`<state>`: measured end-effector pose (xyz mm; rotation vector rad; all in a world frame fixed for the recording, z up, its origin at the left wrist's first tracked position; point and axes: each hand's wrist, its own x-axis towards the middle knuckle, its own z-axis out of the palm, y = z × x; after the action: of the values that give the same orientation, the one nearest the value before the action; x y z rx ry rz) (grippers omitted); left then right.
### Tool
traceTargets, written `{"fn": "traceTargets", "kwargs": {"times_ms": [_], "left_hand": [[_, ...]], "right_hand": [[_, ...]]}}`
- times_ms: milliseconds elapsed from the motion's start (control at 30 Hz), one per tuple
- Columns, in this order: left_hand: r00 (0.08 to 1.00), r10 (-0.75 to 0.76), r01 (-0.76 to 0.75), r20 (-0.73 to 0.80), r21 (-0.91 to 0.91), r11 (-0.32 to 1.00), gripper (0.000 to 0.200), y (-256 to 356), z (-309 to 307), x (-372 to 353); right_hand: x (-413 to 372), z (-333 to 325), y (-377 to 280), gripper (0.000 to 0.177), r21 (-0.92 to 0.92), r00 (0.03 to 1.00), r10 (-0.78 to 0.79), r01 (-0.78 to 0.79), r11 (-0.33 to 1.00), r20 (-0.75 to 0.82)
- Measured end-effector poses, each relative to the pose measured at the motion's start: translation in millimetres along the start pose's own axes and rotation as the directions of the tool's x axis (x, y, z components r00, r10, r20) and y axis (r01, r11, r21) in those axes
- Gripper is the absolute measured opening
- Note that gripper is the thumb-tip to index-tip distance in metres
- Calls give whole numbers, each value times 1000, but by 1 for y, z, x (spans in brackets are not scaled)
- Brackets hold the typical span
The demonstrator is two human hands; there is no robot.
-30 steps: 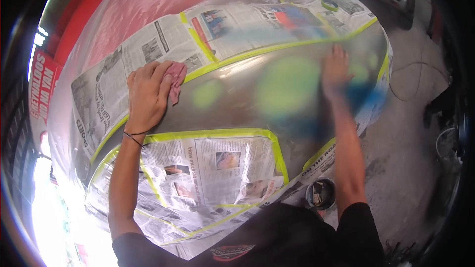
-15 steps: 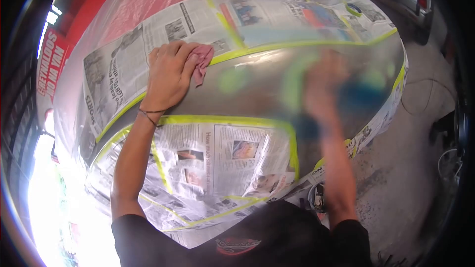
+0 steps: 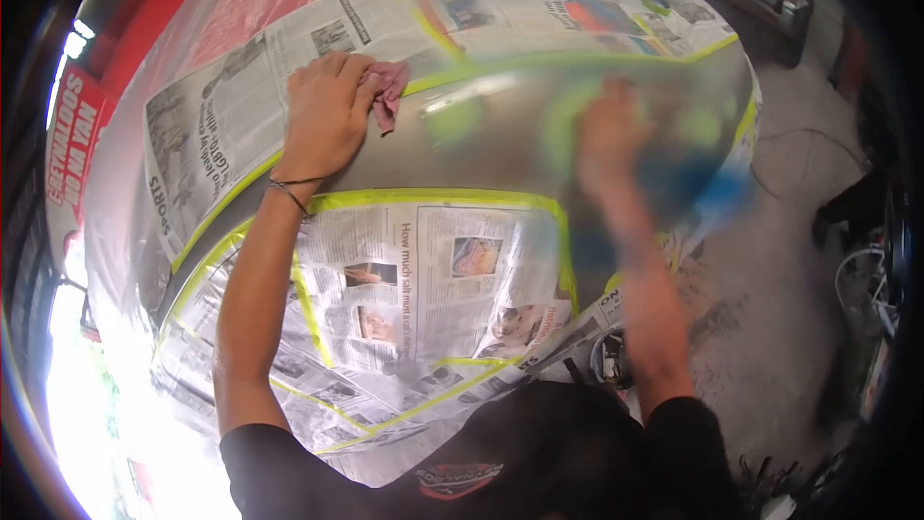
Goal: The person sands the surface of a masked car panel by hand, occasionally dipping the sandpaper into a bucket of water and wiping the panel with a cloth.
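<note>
My left hand presses on the upper left of a curved grey panel, its fingers closed round a crumpled pink cloth. To the right, my right hand is smeared by motion over the grey panel. It appears closed on a blue thing, whose streaks spread on both sides of the wrist; its kind is too blurred to tell. Light green patches mark the panel near the right hand. Yellow-green masking tape edges the bare panel, with newspaper beyond it.
Clear plastic sheeting covers the red surface behind. At the upper right stands another vehicle. A cable lies on the concrete floor. A red sign with white letters is at the left.
The view has shifted slightly, so the panel sits a little higher and further left. My left hand keeps its place on the panel with the pink cloth. The blue blur reaches further right and lower.
</note>
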<state>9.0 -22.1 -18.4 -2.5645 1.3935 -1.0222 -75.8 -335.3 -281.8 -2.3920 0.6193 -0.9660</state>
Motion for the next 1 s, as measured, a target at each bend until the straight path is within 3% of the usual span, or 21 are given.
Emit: {"fn": "traceTargets", "kwargs": {"times_ms": [67,100,133,200,233,300,333,400,467,600,667,733,767,833,900,1000], "left_hand": [[1000,21,-21,-17,-25,999,23,0,0,0],[999,29,-30,-29,-31,999,24,1,-1,-1],[999,44,-46,-32,-39,998,24,1,-1,-1],[998,32,-33,-51,-24,999,24,-3,-3,-1],[998,28,-30,-57,-29,999,24,-9,-3,-1],[989,-66,60,-133,-54,997,25,-27,6,12],[987,-70,62,-142,-61,996,25,-38,12,20],[985,-78,103,-156,162,981,25,-57,27,28],[985,-165,171,-49,135,976,31,-56,24,28],[994,-85,69,-70,-210,975,34,8,-18,8],[997,-61,17,-52,-599,801,29,74,-69,-21],[937,214,-333,-275,-525,783,23,113,-100,-50],[947,193,-306,-258,-532,789,23,132,-113,-62],[993,39,-91,-111,-512,854,18,171,-137,-82],[985,-149,172,87,-458,872,18,204,-166,-95],[887,-21,229,461,-399,888,14,202,-219,-68]], "right_hand": [[-58,-41,-85,70,-96,973,-206,216,972,104],[-71,-52,-97,72,36,940,-324,322,946,112],[-67,-42,-79,72,27,945,-310,309,951,106],[-28,0,3,68,311,952,-248,294,904,-181],[2,16,56,67,205,977,-167,191,960,-131],[12,17,77,66,84,994,-78,85,993,-82],[6,3,53,69,19,996,-28,26,999,83],[-39,-19,-35,73,-29,991,-132,132,991,22],[-70,-62,-88,71,100,957,-244,230,968,159],[-17,-40,-11,70,245,957,-279,252,936,83],[-8,-37,1,72,156,961,-278,272,950,17],[-38,-41,-19,72,104,944,-330,325,940,28],[-77,-44,-35,71,92,930,-359,352,931,72],[-89,-32,-38,70,103,902,-411,400,911,133],[-76,-12,-23,72,93,862,-507,504,859,8],[-32,-36,-33,78,6,875,-483,483,875,40]]}}
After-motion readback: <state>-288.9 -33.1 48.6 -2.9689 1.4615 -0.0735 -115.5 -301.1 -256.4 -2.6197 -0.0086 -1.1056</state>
